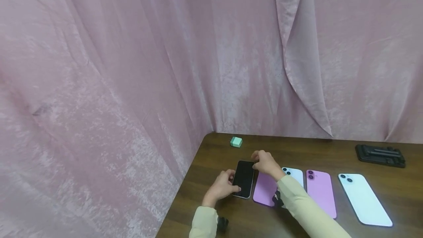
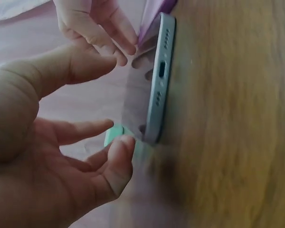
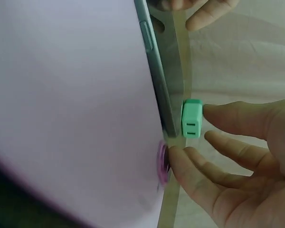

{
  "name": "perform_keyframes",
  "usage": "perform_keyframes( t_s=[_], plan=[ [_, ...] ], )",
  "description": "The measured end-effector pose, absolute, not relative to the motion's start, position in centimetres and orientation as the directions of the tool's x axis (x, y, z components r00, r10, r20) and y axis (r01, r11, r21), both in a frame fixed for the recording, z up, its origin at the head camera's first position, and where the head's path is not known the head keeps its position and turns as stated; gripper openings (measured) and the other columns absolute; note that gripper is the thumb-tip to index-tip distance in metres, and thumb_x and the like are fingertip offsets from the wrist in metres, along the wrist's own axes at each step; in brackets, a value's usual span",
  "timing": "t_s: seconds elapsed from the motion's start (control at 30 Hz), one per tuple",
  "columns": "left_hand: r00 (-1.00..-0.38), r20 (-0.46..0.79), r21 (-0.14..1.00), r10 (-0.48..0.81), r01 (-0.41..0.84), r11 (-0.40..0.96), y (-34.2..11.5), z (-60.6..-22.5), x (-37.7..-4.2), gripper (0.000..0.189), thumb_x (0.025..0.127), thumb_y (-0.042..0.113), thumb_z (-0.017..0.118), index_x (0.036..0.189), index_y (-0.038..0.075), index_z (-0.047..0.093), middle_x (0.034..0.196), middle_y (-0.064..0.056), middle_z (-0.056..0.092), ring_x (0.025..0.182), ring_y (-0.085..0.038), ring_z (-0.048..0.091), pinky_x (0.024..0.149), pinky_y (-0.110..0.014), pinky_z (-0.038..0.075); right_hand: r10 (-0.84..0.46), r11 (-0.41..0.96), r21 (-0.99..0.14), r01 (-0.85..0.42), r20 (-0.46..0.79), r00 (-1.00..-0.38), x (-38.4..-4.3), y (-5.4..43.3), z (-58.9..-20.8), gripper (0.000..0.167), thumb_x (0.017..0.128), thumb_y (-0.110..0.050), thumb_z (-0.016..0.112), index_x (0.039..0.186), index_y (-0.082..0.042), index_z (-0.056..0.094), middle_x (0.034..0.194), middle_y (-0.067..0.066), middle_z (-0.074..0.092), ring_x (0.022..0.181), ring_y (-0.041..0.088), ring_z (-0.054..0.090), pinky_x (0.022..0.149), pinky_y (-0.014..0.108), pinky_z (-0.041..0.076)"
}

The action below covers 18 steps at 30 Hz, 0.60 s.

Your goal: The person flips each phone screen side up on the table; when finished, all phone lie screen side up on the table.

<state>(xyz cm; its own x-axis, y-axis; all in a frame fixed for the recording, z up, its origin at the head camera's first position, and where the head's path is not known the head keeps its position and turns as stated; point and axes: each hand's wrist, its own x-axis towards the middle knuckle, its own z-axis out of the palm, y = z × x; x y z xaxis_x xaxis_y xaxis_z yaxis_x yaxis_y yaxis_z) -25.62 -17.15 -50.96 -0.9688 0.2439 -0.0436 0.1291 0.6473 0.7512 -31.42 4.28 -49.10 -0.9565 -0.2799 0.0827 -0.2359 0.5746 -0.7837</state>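
A phone with a dark screen lies face up on the brown table, its port end showing in the left wrist view. My left hand is at its left side, thumb over the lower screen and fingers loosely bent by the edge. My right hand is at the upper right corner, fingertips close to the camera ring of a purple phone lying alongside. Neither hand grips anything; whether the fingertips touch the dark-screened phone I cannot tell. Part of the purple phone is hidden by my right hand and sleeve.
A mint-green charger plug sits beyond the phone. Rightward lie a pale blue phone, partly covered by my sleeve, another purple phone and a larger pale phone, backs up. A black folded stand is far right. Pink curtains border the table.
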Motion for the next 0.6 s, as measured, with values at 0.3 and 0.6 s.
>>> perform_keyframes(
  t_s=[0.3,0.6],
  plan=[
    [-0.959,-0.010,0.751,0.283,0.180,0.635,-15.3,-49.4,-25.9,0.057,0.082,0.011,0.081,0.132,-0.004,0.058,0.111,-0.014,0.061,0.087,-0.019,0.059,0.075,-0.035,0.054,-0.278,0.554,-0.780,-0.290,0.154,-0.948,-31.4,6.4,-48.9,0.032,0.080,0.007,0.069,0.111,0.010,0.066,0.098,0.023,0.071,0.088,0.033,0.068,0.071,0.043,0.056],
    [-0.938,0.006,0.773,0.348,0.225,0.593,-13.0,-49.3,-25.4,0.056,0.082,0.006,0.082,0.131,-0.001,0.057,0.107,-0.009,0.061,0.093,-0.021,0.061,0.079,-0.034,0.054,-0.276,0.594,-0.751,-0.290,0.149,-0.949,-30.8,8.0,-48.9,0.032,0.083,0.004,0.069,0.113,0.012,0.064,0.102,0.026,0.069,0.094,0.039,0.067,0.077,0.048,0.056]
  ],
)
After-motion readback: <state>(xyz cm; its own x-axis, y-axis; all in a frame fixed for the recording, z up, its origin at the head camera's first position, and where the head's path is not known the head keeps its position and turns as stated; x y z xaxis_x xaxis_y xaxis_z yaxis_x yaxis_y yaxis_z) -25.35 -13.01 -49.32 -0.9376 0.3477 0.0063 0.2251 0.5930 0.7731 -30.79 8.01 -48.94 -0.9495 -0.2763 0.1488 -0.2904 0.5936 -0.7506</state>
